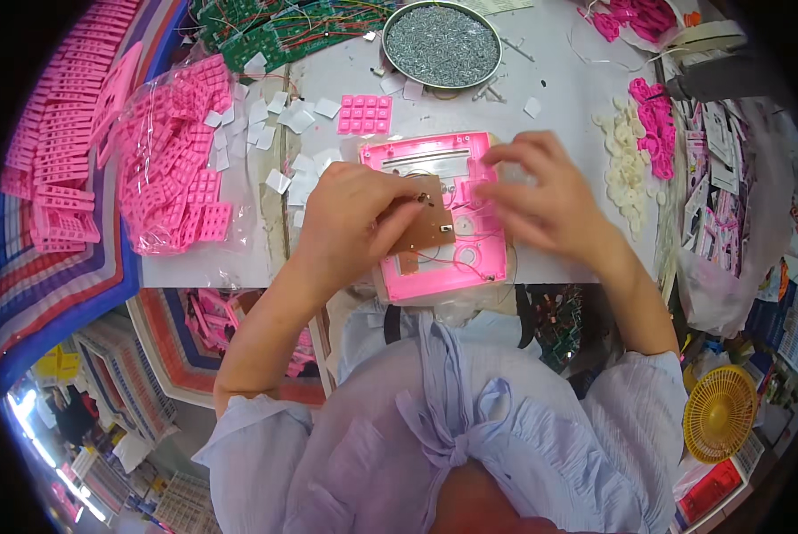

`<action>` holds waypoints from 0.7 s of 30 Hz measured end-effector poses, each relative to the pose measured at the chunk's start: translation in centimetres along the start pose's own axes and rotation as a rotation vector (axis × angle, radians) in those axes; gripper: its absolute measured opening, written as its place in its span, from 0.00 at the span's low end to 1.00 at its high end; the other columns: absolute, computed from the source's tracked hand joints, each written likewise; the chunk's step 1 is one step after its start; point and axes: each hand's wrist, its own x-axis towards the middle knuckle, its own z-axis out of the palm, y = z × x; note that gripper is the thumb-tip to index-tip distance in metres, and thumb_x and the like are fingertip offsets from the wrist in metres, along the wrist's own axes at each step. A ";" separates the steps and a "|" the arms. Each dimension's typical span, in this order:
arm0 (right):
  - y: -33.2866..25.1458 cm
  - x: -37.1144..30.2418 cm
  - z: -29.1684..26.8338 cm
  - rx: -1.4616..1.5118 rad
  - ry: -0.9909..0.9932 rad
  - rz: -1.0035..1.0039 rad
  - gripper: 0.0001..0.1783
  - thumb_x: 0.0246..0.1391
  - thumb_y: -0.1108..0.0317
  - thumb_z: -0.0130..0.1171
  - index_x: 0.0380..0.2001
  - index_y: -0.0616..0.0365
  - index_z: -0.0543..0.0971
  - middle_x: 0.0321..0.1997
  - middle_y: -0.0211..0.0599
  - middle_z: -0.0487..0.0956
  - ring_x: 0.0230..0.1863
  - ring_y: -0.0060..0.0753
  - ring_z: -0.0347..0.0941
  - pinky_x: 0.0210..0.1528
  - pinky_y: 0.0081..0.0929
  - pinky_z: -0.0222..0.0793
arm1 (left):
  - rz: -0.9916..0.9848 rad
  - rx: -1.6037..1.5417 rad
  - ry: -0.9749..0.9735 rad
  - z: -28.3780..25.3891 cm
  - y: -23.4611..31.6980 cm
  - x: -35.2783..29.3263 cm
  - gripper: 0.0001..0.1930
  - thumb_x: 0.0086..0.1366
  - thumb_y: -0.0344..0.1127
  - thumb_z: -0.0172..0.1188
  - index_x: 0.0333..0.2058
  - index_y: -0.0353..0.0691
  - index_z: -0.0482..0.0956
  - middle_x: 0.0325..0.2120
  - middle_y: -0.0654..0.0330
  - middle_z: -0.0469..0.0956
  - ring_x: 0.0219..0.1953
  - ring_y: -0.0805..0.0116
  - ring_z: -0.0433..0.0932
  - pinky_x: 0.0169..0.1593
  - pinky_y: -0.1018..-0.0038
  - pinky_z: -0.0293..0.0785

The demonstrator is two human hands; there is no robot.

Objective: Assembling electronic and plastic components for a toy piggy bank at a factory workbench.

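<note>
Pink shell [439,218], an open plastic housing, lies flat at the near table [559,89] edge, directly under both hands. The left hand [350,222] pinches a small brown board [424,227] between thumb and forefinger, fingers narrow and closed on it, tilting it over the shell's middle; thin wires run from the board into the shell, which likely explains why it is held so close. The right hand [546,191] hovers over the shell's right half, fingers loosely curled; motion blur hides whether they hold anything. Beyond the fingertips sit a pink keypad [364,114] and a round tray of grey bits [442,44]. Left of the left knuckles lie scattered white squares [301,173] and a bag of pink parts [181,156], kept within reach. Right of the right hand, white discs [626,165] form a loose heap. Bare table remains beyond the right fingers; the shell's near edge slightly overhangs the table edge, leaving little room toward the body.
</note>
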 end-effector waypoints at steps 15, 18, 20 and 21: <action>22.3 -1.0 -6.5 -0.594 0.369 0.549 0.17 0.50 0.65 0.64 0.45 0.54 0.81 0.46 0.44 0.80 0.50 0.50 0.76 0.51 0.41 0.72 | -0.118 -0.113 0.023 -0.4 1.1 0.9 0.10 0.54 0.22 0.67 0.36 0.39 0.84 0.28 0.61 0.81 0.31 0.66 0.77 0.41 0.72 0.71; 28.1 -0.6 -7.9 -0.654 0.298 0.669 0.19 0.49 0.64 0.63 0.46 0.55 0.79 0.44 0.49 0.80 0.48 0.55 0.76 0.51 0.48 0.72 | -0.096 -0.093 0.008 -0.3 1.0 1.0 0.09 0.54 0.22 0.67 0.35 0.39 0.84 0.28 0.62 0.81 0.31 0.67 0.77 0.41 0.72 0.70; 30.8 -1.0 -7.4 -0.601 0.262 0.653 0.21 0.49 0.63 0.63 0.48 0.56 0.77 0.42 0.52 0.80 0.47 0.58 0.77 0.50 0.50 0.73 | -0.092 -0.093 0.061 -0.2 0.8 0.6 0.08 0.55 0.25 0.68 0.35 0.41 0.83 0.27 0.63 0.81 0.29 0.66 0.78 0.41 0.70 0.68; 31.3 -1.3 -7.1 -0.610 0.279 0.620 0.20 0.50 0.62 0.63 0.47 0.54 0.78 0.41 0.52 0.80 0.46 0.58 0.77 0.50 0.49 0.73 | -0.100 -0.085 0.087 -0.1 0.6 0.4 0.08 0.55 0.26 0.68 0.35 0.42 0.83 0.26 0.63 0.81 0.28 0.66 0.78 0.41 0.70 0.67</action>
